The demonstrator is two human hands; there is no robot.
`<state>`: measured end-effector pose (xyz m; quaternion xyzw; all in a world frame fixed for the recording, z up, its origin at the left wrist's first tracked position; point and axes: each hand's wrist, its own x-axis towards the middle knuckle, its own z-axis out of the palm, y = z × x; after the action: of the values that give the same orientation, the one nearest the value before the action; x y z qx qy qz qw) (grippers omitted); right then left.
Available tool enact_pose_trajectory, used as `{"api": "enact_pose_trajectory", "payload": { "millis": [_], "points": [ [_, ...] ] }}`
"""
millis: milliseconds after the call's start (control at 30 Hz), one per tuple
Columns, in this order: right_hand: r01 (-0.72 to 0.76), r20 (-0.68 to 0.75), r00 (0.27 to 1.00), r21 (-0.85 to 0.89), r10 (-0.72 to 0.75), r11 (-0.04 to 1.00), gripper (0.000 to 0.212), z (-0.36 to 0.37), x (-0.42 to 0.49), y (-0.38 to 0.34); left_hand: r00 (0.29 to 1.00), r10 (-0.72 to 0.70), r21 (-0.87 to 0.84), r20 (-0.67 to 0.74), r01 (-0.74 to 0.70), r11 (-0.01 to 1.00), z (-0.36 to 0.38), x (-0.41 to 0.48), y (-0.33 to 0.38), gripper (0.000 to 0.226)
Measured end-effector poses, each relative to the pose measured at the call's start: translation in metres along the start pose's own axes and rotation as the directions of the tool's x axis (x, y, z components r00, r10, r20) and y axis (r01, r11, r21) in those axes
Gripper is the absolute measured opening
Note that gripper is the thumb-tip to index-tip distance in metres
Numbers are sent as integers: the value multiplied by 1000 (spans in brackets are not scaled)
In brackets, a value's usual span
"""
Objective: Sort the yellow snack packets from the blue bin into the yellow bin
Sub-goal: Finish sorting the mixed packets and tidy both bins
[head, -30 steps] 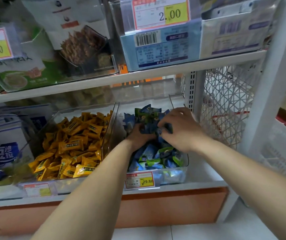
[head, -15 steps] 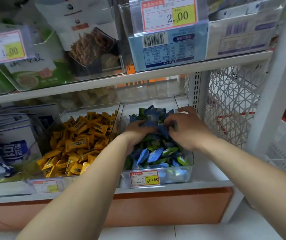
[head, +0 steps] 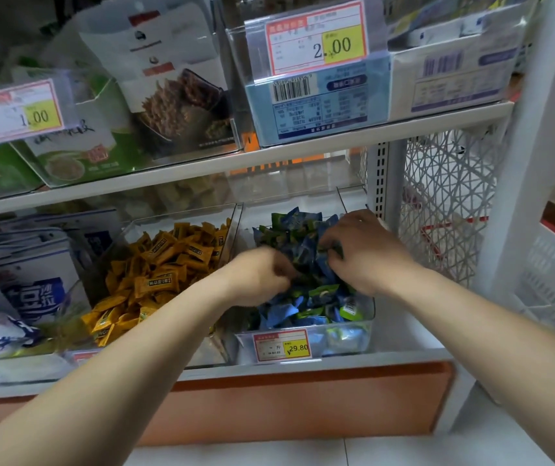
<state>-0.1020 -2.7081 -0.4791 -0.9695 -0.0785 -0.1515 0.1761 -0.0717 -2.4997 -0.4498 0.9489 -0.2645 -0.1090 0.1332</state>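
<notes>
While both hands are in the blue bin (head: 367,334) right of centre, the right hand (head: 363,253) curls round blue packets (head: 316,297); the blurred left hand's (head: 259,277) grip cannot be told. Yellow snack packets (head: 168,264) fill the yellow bin (head: 109,252), centre left.

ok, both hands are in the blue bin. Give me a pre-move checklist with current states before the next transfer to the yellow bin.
1. Left hand and right hand inside the clear plastic blue-packet bin, on its blue and green snack packets: ok.
2. Stray yellow packet exposed in that pile: not ok, none visible.
3. Left hand's hold: cannot tell, motion-blurred.
4. Right hand's hold: cannot tell, fingertips buried among packets.
5. Neighbouring clear plastic yellow-packet bin, holding yellow snack packets, open-topped with nothing over it: ok.
</notes>
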Motion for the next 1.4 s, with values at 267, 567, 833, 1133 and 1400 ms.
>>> {"api": "enact_pose_trajectory", "payload": {
  "millis": [267,567,833,1133,1400],
  "points": [
    [-20,20,1000,23,20,1000,25,1,0,0,908,-391,-277,-150,342,898,19,53,-4,40],
    [-56,43,998,74,53,996,25,1,0,0,870,-489,-580,-65,365,728,46,95,-29,143],
    [-91,52,995,82,86,993,25,3,1,-2,853,-519,-608,59,443,659,61,103,-29,134],
    [-128,45,991,128,123,983,24,0,3,-3,944,-288,-657,157,318,683,58,91,-20,74],
    [-166,64,985,123,159,979,27,1,5,-1,941,-337,-683,-28,228,694,31,84,-5,32]
  ]
}}
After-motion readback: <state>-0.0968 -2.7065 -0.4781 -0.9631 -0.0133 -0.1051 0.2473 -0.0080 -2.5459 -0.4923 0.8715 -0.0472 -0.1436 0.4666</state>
